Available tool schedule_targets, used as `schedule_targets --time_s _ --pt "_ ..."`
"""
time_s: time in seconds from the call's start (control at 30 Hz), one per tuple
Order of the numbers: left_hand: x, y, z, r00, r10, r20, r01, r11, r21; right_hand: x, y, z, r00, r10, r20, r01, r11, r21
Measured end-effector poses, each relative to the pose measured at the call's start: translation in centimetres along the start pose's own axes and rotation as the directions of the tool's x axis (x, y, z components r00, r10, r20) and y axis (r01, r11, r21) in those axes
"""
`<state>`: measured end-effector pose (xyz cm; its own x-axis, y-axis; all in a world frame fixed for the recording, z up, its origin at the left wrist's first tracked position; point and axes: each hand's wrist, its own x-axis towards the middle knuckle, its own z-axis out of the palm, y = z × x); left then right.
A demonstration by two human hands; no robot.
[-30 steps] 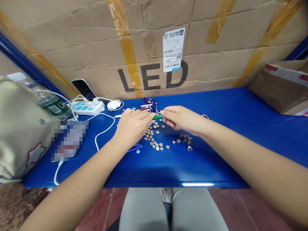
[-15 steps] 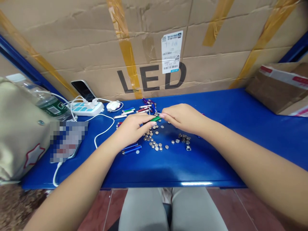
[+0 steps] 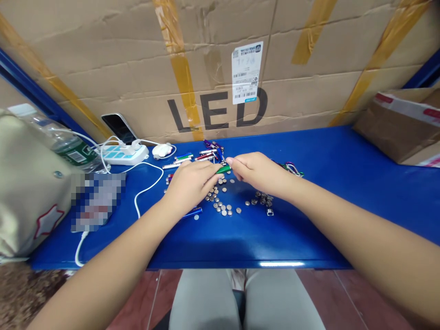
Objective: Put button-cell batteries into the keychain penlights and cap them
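Green metallic tube (image 3: 224,169), slim, roughly level, held between both hands over the table; can't tell if it clears the surface. Left hand (image 3: 190,185): fingers closed together, narrow, on the tube's left end. Right hand (image 3: 259,173): thumb and index narrow, fingertips (image 3: 229,162) on the right end.

Directly below the left fingers: loose silver button cells (image 3: 218,199). Below the right fingers: second small heap of silver button cells (image 3: 261,198), with a small silver metal clip (image 3: 270,211) just beside it. Beyond the left fingers: bunch of slim metal tubes in purple, red, blue and silver (image 3: 202,156). Under the left wrist: dark blue metal tube (image 3: 192,212). Beyond the right fingers: coloured carabiner key rings (image 3: 292,168).

All on glossy blue metal table (image 3: 309,220). Well left of the left fingers: white power strip (image 3: 123,156), white cable (image 3: 147,183), black-screened phone (image 3: 118,128), clear plastic water bottle (image 3: 65,146), beige fabric bag (image 3: 34,192). Beyond the fingers: brown cardboard carton (image 3: 216,59) printed with black LED lettering.
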<state>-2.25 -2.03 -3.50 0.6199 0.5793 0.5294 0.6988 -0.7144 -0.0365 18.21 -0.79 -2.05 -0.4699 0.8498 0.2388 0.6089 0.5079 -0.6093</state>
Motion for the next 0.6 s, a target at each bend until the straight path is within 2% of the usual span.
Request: schedule_targets --time_s 0.2,0.3,0.37,0.4,0.47,0.53,0.6 --pt "0.0 0.3 -0.3 0.994 0.096 -0.049 -0.081 0.965 0.249 -0.1 -0.4 0.3 0.982 0.156 0.104 -0.180 0.941 0.285" --pt "0.1 0.5 -0.3 0.995 0.089 -0.040 -0.074 0.956 0.284 -0.1 -0.5 0.3 0.957 0.225 0.184 -0.282 0.872 0.399" --pt "0.2 0.6 -0.3 0.998 0.060 -0.025 -0.052 0.968 0.244 0.0 -0.5 0.3 0.939 0.259 0.225 -0.333 0.850 0.409" --pt "0.3 0.7 -0.3 0.999 0.035 -0.015 -0.032 0.980 0.194 -0.1 -0.5 0.2 0.940 0.259 0.223 -0.328 0.865 0.379" --pt "0.4 0.7 -0.4 1.000 -0.019 0.015 0.019 0.999 0.036 -0.2 -0.4 -0.1 0.969 0.207 0.138 -0.235 0.943 0.235" --pt "0.5 0.6 -0.5 0.996 -0.073 0.042 0.079 0.986 -0.150 -0.3 -0.2 -0.6 0.997 0.080 0.012 -0.080 0.997 0.011" --pt "0.7 0.5 -0.7 0.991 -0.119 0.068 0.134 0.945 -0.299 -0.3 0.1 -1.2 0.996 -0.079 -0.038 0.070 0.977 -0.200"
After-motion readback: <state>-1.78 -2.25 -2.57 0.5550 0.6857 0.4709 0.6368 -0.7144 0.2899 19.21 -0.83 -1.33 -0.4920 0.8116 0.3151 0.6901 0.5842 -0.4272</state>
